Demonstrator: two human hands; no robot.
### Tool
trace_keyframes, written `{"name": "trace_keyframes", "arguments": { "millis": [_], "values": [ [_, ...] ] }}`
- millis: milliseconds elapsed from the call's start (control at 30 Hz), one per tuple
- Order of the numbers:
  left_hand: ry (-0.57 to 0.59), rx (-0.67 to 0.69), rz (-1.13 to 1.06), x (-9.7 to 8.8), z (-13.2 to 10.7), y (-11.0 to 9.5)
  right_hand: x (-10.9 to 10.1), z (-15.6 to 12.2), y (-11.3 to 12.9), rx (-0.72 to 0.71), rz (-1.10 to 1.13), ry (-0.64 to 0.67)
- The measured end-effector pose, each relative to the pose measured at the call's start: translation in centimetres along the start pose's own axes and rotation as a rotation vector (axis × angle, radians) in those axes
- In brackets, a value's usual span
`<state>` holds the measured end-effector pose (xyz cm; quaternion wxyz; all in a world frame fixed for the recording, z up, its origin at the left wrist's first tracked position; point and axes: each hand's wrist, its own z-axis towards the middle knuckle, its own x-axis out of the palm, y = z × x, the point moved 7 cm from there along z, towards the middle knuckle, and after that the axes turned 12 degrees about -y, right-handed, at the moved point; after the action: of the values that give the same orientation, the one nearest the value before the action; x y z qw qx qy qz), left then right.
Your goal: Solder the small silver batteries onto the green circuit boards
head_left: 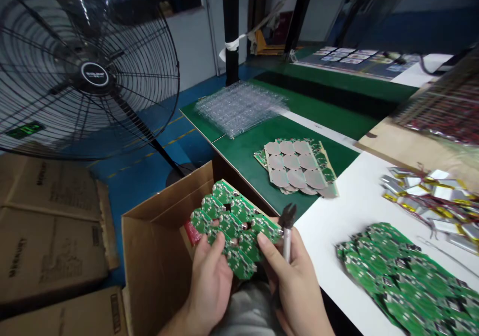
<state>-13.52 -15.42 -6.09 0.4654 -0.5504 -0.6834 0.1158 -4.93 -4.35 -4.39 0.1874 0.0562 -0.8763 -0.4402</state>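
Green tabletop [247,151], black fan [95,74], circuit boards [229,224]

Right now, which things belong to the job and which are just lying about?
Job in hand:
green board panel, in left hand and right hand
pliers-like tool, also in right hand
green board stack, probably

Apparently just lying about:
fan
clear plastic
silver pouches
stacked cartons

Circuit panel [230,225] in both grips [210,283] [297,278]
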Motion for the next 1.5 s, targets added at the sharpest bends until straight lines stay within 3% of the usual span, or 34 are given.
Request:
{"name": "trace_keyframes", "arguments": {
  "millis": [100, 200, 333, 400, 600, 733, 1033, 1233, 1500],
  "values": [
    [-0.181, 0.107, 0.049, -0.7, 1.2, -2.8, -0.2, -0.2, -0.1, 0.191, 0.011, 0.104],
    [-0.171, 0.180, 0.176, -0.8, 2.2, -6.0, -0.5, -0.6, 0.4, 0.324, -0.057, 0.263],
    [-0.065, 0.248, 0.289, 0.2, 2.2, -7.5, -0.5, -1.5, 1.0, 0.130, -0.399, 0.521],
    [-0.052, 0.257, 0.318, 0.5, 2.0, -7.5, -0.6, -1.9, 0.7, 0.043, -0.566, 0.578],
    [-0.052, 0.295, 0.362, 0.7, 1.9, -7.9, -0.8, -2.3, -0.3, 0.033, -0.613, 0.595],
    [-0.055, 0.289, 0.371, 0.8, 1.9, -8.2, -1.2, -2.2, -0.3, 0.032, -0.566, 0.508],
    [-0.075, 0.329, 0.426, 1.1, 1.5, -8.8, -1.2, -1.2, 0.2, -0.139, -0.657, 0.511],
    [-0.057, 0.255, 0.396, 1.5, 1.7, -8.6, -1.5, -1.2, -0.1, -0.081, -0.640, 0.512],
    [-0.068, 0.301, 0.397, 1.0, 1.6, -8.4, -1.2, -1.4, 0.2, -0.060, -0.543, 0.485]
  ]
}}
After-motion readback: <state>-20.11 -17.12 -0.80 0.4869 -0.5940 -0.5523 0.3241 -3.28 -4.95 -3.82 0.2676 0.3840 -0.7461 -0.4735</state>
